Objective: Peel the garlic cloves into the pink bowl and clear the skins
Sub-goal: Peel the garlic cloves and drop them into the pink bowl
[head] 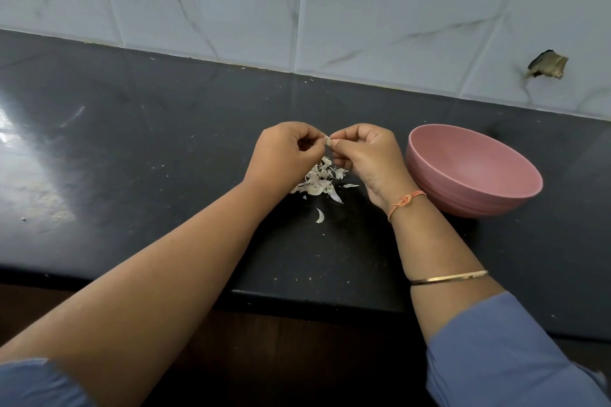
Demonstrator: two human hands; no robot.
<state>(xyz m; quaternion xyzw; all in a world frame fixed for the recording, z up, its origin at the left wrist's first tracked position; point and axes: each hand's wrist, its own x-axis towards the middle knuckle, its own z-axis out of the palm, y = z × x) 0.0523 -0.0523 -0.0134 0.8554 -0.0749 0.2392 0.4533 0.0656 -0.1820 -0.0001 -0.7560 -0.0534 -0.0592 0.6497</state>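
Note:
A small garlic clove (328,140) is pinched between the fingertips of my left hand (287,155) and my right hand (367,158), both held just above the black counter (165,158). Most of the clove is hidden by my fingers. Under my hands lies a heap of pale garlic skins (319,182), with one curled skin (319,215) a little nearer to me. The pink bowl (426,155) stands upright to the right of my right hand, close to my wrist. No cloves show in the visible part of the bowl's inside.
A grey marbled tile wall (297,10) runs along the back of the counter, with a broken hole (547,64) at the right. The counter's front edge (314,297) steps towards me under my arms. Small crumbs dot the counter near that edge.

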